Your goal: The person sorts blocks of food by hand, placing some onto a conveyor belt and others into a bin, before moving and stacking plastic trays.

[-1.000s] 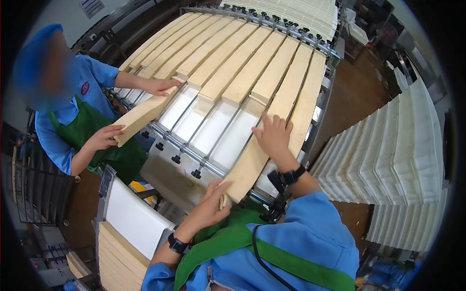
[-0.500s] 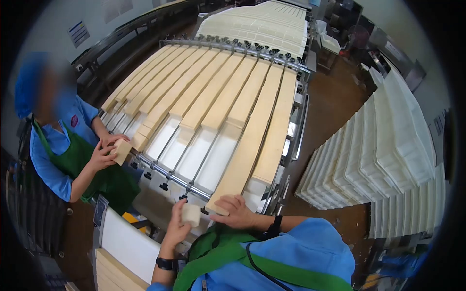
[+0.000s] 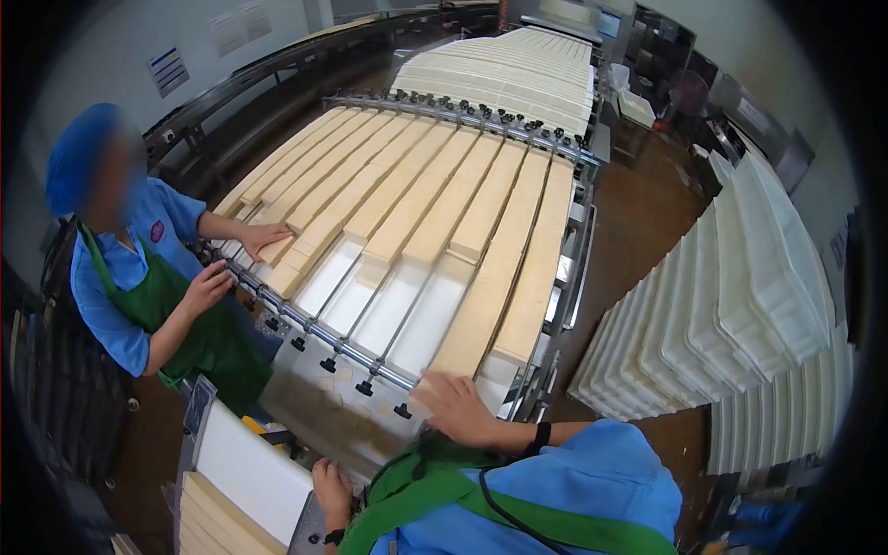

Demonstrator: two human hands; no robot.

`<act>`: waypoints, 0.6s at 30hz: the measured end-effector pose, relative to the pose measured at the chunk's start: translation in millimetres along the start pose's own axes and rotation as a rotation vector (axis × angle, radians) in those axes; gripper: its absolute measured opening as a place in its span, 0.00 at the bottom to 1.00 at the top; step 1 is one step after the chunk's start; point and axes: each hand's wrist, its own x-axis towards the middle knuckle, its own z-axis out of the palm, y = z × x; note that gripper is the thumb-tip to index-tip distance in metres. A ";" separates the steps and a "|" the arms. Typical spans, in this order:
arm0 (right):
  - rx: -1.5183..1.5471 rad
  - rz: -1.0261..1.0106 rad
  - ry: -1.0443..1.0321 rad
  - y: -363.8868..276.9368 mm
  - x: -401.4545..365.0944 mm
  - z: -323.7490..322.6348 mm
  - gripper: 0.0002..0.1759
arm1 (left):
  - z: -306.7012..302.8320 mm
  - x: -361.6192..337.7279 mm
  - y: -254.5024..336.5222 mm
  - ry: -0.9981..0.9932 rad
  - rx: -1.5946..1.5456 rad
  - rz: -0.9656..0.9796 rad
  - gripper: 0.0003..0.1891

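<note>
My right hand (image 3: 453, 407) rests at the near end of a long pale-yellow strip (image 3: 486, 268), fingers stretched over the end and touching it. I cannot see its thumb. My left hand (image 3: 331, 488) is low, beside the edge of a white surface (image 3: 254, 462); its fingers are curled, and no block shows in them. Several more pale strips lie side by side between thin metal rods on the slatted table, and their near ends are uneven. A metal bar (image 3: 328, 340) with black knobs runs along the table's near edge.
A co-worker (image 3: 139, 268) in a blue cap and green apron stands left, one hand on a strip's end. Thin pale scraps (image 3: 338, 375) lie in a tray below the bar. Stacked white trays (image 3: 703, 296) stand right; pale slabs (image 3: 222, 518) lie lower left.
My left hand has moved down and left; the pale block it held no longer shows. My right hand's fingers have stretched out. The co-worker no longer holds a block and reaches onto the strips.
</note>
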 end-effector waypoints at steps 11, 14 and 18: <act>-0.085 0.319 -0.188 -2.3 7.0 2.6 0.50 | -7.0 4.9 3.5 0.067 -0.054 -0.050 0.11; -0.076 0.298 -0.160 -4.8 3.9 5.4 0.48 | -6.3 1.4 1.0 0.054 -0.066 -0.064 0.11; 0.048 0.287 -0.134 -7.4 -0.1 7.2 0.44 | -4.9 1.5 0.5 0.054 -0.092 -0.069 0.13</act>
